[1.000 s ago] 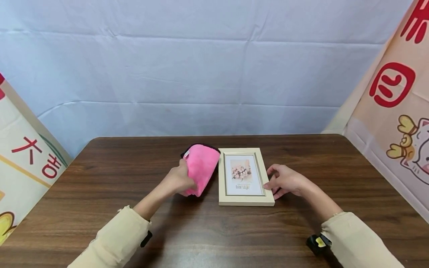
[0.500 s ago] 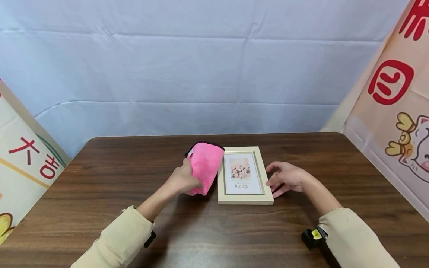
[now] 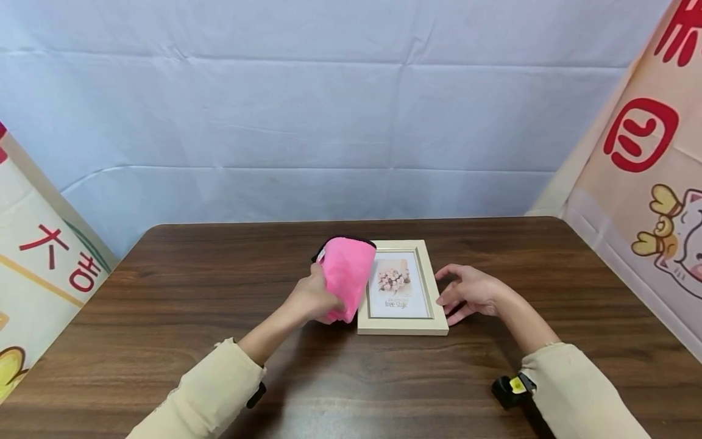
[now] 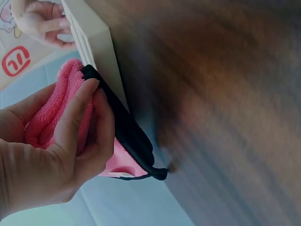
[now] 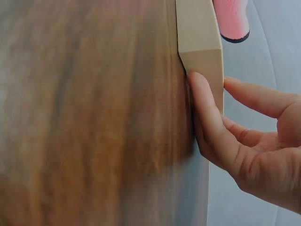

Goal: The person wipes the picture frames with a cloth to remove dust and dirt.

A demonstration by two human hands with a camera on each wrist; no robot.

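A folded pink plush towel [image 3: 348, 273] with a dark border is gripped in my left hand [image 3: 314, 296]. It overlaps the left side of a cream picture frame [image 3: 403, 327], which lies face up on the table with a flower print inside. In the left wrist view, the thumb and fingers close round the thick towel [image 4: 54, 110], its dark border beside the frame's edge. My right hand [image 3: 470, 291] holds the frame's right edge. The right wrist view has the thumb on the upper face of the frame [image 5: 202, 61] and a finger along its side.
The brown wooden table [image 3: 219, 268] spreads around the frame. Behind it hangs a pale blue cloth backdrop [image 3: 301, 122]. Printed banners stand on both sides, one on the right [image 3: 636, 183] and one on the left [image 3: 44, 262].
My left hand has moved right with the towel, from beside the frame to over its left border. My right hand stays at the frame's right edge, and the frame has hardly moved.
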